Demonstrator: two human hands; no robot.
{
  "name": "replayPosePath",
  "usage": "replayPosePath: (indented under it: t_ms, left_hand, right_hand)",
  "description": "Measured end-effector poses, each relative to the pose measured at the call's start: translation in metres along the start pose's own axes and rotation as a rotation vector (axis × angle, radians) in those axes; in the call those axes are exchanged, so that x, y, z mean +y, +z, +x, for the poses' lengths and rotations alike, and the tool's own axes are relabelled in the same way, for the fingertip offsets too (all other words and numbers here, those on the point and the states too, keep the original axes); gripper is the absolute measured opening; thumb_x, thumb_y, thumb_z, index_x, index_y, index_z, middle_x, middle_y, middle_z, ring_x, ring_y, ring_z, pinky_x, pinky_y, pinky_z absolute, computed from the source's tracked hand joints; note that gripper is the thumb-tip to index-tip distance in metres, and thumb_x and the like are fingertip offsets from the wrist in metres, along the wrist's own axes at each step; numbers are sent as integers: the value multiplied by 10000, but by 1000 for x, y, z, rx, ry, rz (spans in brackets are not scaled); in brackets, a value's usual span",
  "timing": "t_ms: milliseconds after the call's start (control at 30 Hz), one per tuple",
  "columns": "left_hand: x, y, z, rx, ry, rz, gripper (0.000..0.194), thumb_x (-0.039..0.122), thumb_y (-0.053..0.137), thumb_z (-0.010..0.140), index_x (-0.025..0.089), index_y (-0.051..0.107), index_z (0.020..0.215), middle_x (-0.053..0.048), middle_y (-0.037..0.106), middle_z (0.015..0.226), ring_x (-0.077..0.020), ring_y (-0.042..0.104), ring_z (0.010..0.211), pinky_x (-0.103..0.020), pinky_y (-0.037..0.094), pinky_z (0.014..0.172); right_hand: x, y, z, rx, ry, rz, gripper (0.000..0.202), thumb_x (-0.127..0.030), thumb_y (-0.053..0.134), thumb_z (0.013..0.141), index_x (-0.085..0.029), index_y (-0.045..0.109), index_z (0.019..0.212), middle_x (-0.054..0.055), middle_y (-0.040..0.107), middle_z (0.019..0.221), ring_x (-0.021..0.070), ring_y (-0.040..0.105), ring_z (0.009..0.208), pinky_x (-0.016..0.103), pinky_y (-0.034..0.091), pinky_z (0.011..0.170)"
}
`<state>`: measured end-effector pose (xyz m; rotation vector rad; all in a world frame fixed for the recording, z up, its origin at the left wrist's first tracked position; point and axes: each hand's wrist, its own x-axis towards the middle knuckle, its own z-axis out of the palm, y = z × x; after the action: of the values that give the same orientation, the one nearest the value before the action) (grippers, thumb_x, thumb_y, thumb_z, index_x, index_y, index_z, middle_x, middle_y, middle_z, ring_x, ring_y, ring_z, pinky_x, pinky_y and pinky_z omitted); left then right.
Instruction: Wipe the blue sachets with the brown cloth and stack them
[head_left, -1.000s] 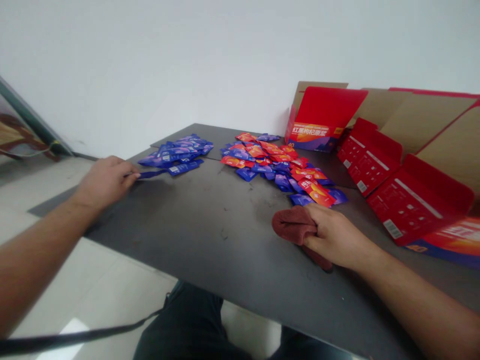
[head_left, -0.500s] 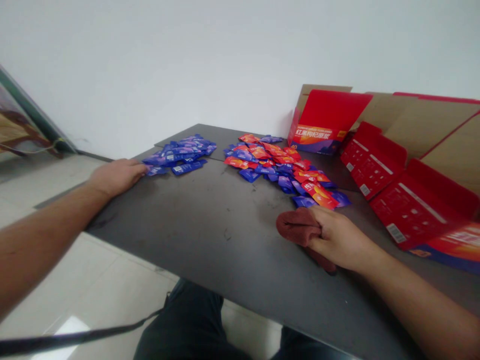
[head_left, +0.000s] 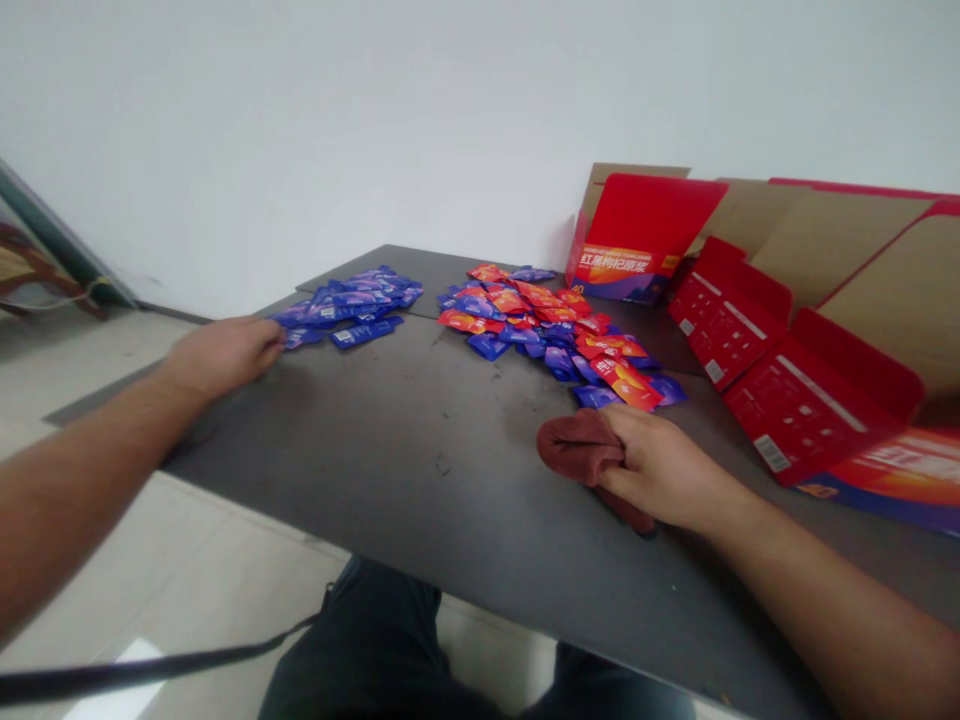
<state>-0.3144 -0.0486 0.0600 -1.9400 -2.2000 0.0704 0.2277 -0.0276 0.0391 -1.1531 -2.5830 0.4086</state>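
One brown cloth (head_left: 576, 447) fills the grip of the right hand (head_left: 664, 468). The left hand (head_left: 225, 355) is at the blue sachets (head_left: 356, 298); whether its grip holds one, I cannot tell.

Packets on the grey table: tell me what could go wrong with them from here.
The right hand grips the brown cloth close to the mixed red-and-blue pile; a sweep that way could scatter loose packets.

The left hand is at the blue pile, near the left edge of the table; a nudge might push packets off.

Only a narrow gap separates the piles, so slipping packets could mix.
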Motion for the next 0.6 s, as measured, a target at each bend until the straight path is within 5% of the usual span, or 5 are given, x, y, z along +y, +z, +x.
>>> replayPosePath:
  t_ms: [267, 400, 600]
  left_hand:
    - [110, -14, 32, 158, 308, -184, 304, 379, 466, 940, 190, 682, 1041, -80, 713, 1018, -237, 630, 917, -317, 431, 817]
    - [170, -13, 57, 222, 509, -196, 287, 354, 453, 944, 190, 672, 1032, -96, 707, 1022, -251, 652, 989, -330, 465, 868]
    - [232, -3, 84, 314, 631, -95, 288, 281, 435, 949, 190, 688, 1050, -101, 699, 1094, -250, 652, 1068, -343, 501, 912]
  right_hand:
    - [-3, -2, -1, -7, 2, 11, 304, -184, 618, 723, -200, 645, 1025, 55, 685, 964, 228, 637, 903, 340, 472, 793]
    - [-1, 0, -2, 28, -33, -6, 185, -196, 629, 736, -199, 610, 920, 44, 667, 901, 210, 619, 855, 314, 449, 754]
    - [3, 2, -1, 59, -97, 6, 163, -189, 639, 745, -199, 585, 898, 36, 650, 900, 187, 592, 829, 285, 409, 719]
